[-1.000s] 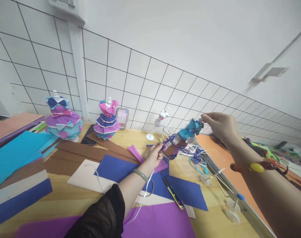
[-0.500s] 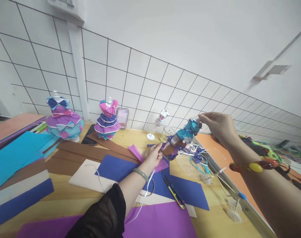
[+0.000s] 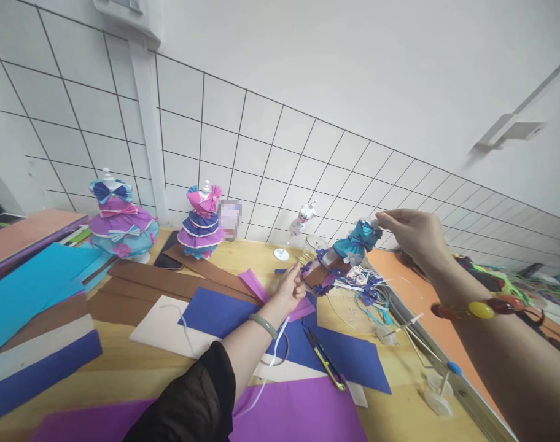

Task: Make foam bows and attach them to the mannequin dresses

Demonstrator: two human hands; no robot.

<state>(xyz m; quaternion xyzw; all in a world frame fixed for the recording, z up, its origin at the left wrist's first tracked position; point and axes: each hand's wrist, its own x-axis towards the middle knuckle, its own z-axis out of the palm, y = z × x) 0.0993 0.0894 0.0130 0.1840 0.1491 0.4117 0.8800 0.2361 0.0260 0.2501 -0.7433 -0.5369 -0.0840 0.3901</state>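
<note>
Between my two hands a small dress form is held tilted above the table, its neck end up to the right. It wears a teal top with a bow and a brown skirt trimmed with purple flowers. My left hand is closed on its lower end near the skirt's hem. The thumb and fingers of my right hand pinch the neck at the top. Below lie yellow-handled thread snips on dark blue sheets. A white ribbon hangs across my left wrist.
Two dressed mannequins stand at the back left; a bare white one stands near the wire grid. Brown strips, turquoise sheets and a purple sheet cover the table. Ribbon scraps and clear stands lie right.
The dress form has turned slightly, so more of the brown skirt's side and trim shows. Both hands keep their hold; the whole view has shifted a little.
</note>
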